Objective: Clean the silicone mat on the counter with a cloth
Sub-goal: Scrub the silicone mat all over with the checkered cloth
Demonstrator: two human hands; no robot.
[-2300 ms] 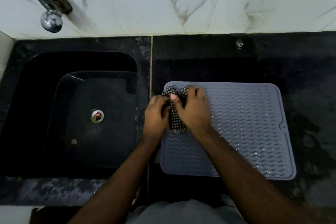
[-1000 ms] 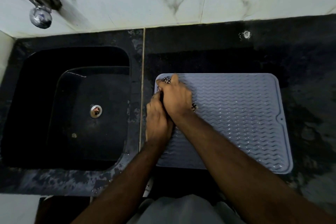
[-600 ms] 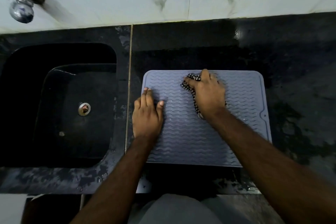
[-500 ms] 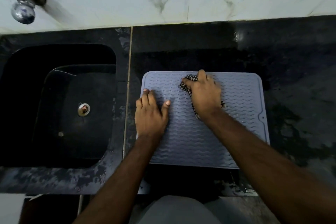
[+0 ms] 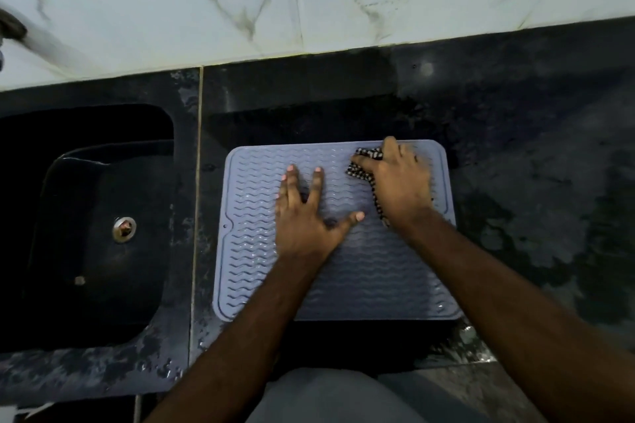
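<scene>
Cloth (image 5: 360, 171) now at mat's (image 5: 254, 251) far-right corner.

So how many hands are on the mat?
2. The left hand lies flat mid-mat on the grey ribbed silicone mat; the right hand presses the black-and-white checked cloth near its far right corner.
</scene>
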